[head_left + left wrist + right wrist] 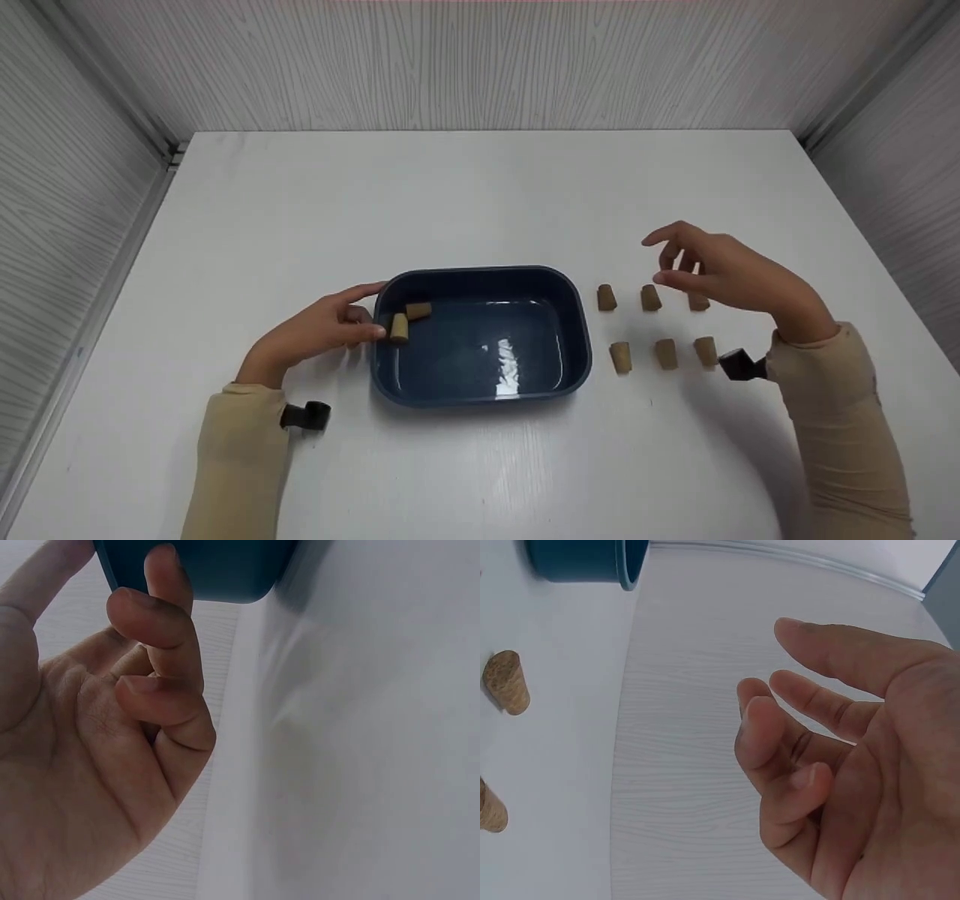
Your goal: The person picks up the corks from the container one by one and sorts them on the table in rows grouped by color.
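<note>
A dark blue plastic tub [480, 401] stands on the white table, with two corks [400, 328] lying at the left end inside it. My left hand [319, 330] holds the tub's left end, thumb at the rim and the other fingers bent by the outer wall. In the left wrist view, the fingers [161, 622] curl below the tub [225, 570]. My right hand [724, 270] hovers above several corks [666, 354] to the right of the tub. Its fingers are loosely bent, and nothing is between them in the right wrist view.
The corks at the right lie in two rows, and the right hand partly covers a back-row cork [698, 301]. Grained panels [480, 67] border the table [465, 202] at the back and sides. A black wrist mount [307, 416] sticks out from the left sleeve.
</note>
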